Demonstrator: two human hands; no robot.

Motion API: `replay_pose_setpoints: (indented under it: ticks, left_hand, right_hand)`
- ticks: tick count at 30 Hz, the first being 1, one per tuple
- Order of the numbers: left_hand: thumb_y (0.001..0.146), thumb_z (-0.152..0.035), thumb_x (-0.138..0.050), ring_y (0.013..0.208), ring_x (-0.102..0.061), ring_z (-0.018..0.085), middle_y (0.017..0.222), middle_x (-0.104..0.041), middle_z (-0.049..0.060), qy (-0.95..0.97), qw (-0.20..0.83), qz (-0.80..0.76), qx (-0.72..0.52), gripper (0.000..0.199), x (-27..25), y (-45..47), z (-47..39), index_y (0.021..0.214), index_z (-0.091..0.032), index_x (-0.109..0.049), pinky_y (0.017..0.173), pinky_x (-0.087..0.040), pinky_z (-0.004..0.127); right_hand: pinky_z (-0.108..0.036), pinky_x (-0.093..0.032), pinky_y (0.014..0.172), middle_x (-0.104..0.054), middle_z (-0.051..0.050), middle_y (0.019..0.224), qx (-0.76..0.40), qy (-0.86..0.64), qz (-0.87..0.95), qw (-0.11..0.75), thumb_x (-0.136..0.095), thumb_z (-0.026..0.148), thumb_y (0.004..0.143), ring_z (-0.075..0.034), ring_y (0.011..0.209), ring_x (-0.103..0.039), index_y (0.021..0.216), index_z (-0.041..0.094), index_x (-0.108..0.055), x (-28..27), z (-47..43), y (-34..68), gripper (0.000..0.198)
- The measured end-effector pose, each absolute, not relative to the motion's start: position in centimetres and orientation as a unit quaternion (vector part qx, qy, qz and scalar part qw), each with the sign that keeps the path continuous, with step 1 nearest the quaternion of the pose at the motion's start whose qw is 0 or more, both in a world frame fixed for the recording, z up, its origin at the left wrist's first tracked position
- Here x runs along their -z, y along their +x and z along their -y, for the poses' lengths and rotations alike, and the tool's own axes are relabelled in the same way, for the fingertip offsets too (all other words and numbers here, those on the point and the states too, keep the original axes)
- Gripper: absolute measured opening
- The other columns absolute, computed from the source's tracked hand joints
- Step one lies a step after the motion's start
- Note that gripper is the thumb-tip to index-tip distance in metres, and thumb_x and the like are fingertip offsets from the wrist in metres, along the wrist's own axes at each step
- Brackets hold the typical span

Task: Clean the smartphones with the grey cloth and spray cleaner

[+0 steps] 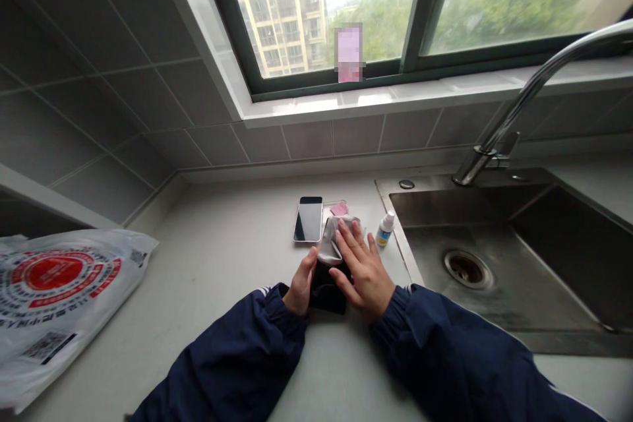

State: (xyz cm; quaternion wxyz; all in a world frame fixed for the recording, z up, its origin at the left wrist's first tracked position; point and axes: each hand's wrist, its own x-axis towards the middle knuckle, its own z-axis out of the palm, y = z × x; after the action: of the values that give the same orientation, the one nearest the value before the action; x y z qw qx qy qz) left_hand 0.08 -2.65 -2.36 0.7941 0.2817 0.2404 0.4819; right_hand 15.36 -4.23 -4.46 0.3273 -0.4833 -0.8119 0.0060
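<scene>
A black flat device [327,290], with a dark smooth face like a phone or small tablet, is held at its left edge by my left hand [299,282]. The thumb lies along that edge; the other fingers are mostly hidden. Over the upper part of the device lies a light grey cloth [330,247]. My right hand [364,270] rests flat on the cloth and the device, fingers outstretched and apart. Just beyond my left hand, a smartphone [308,219] with a dark screen lies face up on the counter. A small white spray bottle [385,229] stands right of my right hand.
A small pink piece [339,209] lies behind the cloth on the white counter [212,257]. To the right is a steel sink [445,234] with a curved faucet [524,89]. A printed plastic bag [64,297] sits at the left. A window frame [306,84] borders the back.
</scene>
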Motion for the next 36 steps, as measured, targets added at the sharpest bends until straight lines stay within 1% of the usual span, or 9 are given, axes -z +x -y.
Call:
replay_pose_setpoints:
  ticks: [3,5,10,14,18,22,27,33,36]
  left_hand:
    - [0.091,-0.045,-0.059,0.143,-0.040,0.031,0.130,-0.067,0.013,0.253,0.804,-0.242,-0.480,0.049,2.7,0.0,2.4,0.123,-0.008,-0.067,0.121,-0.025,0.039]
    - [0.095,-0.043,-0.051,0.141,-0.043,0.031,0.127,-0.068,0.015,0.223,0.815,-0.242,-0.478,0.051,2.8,0.0,2.2,0.126,-0.006,-0.064,0.121,-0.026,0.041]
    - [0.102,-0.041,-0.033,0.132,-0.054,0.029,0.121,-0.070,0.017,0.162,0.810,-0.274,-0.493,0.056,1.9,0.1,2.2,0.137,-0.002,-0.053,0.118,-0.031,0.042]
    - [0.102,-0.047,-0.030,0.122,-0.061,0.030,0.114,-0.071,0.019,0.143,0.808,-0.308,-0.482,0.062,1.0,0.0,2.1,0.136,0.000,-0.052,0.115,-0.036,0.043]
    - [0.100,-0.051,-0.034,0.118,-0.064,0.032,0.108,-0.073,0.019,0.141,0.810,-0.313,-0.476,0.064,1.0,-0.3,1.9,0.131,0.000,-0.056,0.112,-0.040,0.043]
    - [0.099,-0.052,-0.037,0.117,-0.065,0.030,0.111,-0.072,0.019,0.153,0.811,-0.310,-0.472,0.064,1.3,-0.3,1.9,0.136,-0.001,-0.053,0.111,-0.042,0.042]
    - [0.102,-0.043,-0.033,0.125,-0.060,0.025,0.118,-0.071,0.016,0.153,0.833,-0.271,-0.457,0.059,2.0,-0.2,1.9,0.142,-0.003,-0.047,0.112,-0.039,0.035]
    - [0.098,-0.042,-0.046,0.137,-0.049,0.025,0.130,-0.067,0.011,0.223,0.832,-0.240,-0.447,0.054,2.9,-0.2,2.0,0.143,-0.014,-0.051,0.115,-0.034,0.034]
    - [0.095,-0.043,-0.053,0.140,-0.044,0.027,0.133,-0.065,0.010,0.259,0.821,-0.248,-0.445,0.052,2.8,-0.2,2.2,0.137,-0.014,-0.059,0.118,-0.030,0.035]
  right_hand:
    - [-0.067,-0.019,0.116,-0.021,-0.015,0.163,-0.008,-0.470,0.832,0.296,-0.045,0.033,0.099,-0.034,0.152,-0.013,0.160,0.017,-0.005,4.3,4.4,15.3,0.075]
    - [-0.067,-0.016,0.117,-0.023,-0.014,0.162,-0.013,-0.459,0.842,0.282,-0.046,0.035,0.099,-0.033,0.152,-0.016,0.160,0.016,-0.010,4.2,4.5,15.2,0.073]
    - [-0.063,-0.006,0.120,-0.030,-0.013,0.160,-0.029,-0.426,0.859,0.281,-0.047,0.035,0.098,-0.030,0.152,-0.018,0.155,0.015,-0.030,4.2,4.8,15.0,0.063]
    - [-0.057,0.001,0.122,-0.042,-0.012,0.154,-0.041,-0.391,0.869,0.300,-0.047,0.034,0.098,-0.027,0.150,-0.026,0.147,0.016,-0.044,4.1,5.0,15.0,0.052]
    - [-0.055,0.007,0.122,-0.050,-0.010,0.149,-0.043,-0.369,0.875,0.312,-0.047,0.033,0.098,-0.026,0.148,-0.031,0.141,0.018,-0.052,4.2,5.0,15.1,0.045]
    - [-0.055,0.008,0.122,-0.043,-0.009,0.154,-0.028,-0.383,0.869,0.311,-0.043,0.031,0.100,-0.026,0.150,-0.026,0.145,0.016,-0.046,4.4,4.9,15.1,0.047]
    - [-0.058,0.003,0.122,-0.034,-0.009,0.159,-0.020,-0.420,0.855,0.303,-0.043,0.030,0.101,-0.027,0.152,-0.020,0.152,0.017,-0.036,4.3,4.8,15.2,0.053]
    - [-0.063,-0.015,0.119,-0.027,-0.012,0.162,-0.035,-0.466,0.825,0.318,-0.042,0.031,0.101,-0.030,0.152,-0.016,0.157,0.018,-0.023,4.2,4.6,15.3,0.061]
    - [-0.065,-0.022,0.116,-0.025,-0.012,0.163,-0.035,-0.479,0.808,0.342,-0.042,0.031,0.101,-0.031,0.152,-0.015,0.159,0.020,-0.017,4.3,4.6,15.3,0.064]
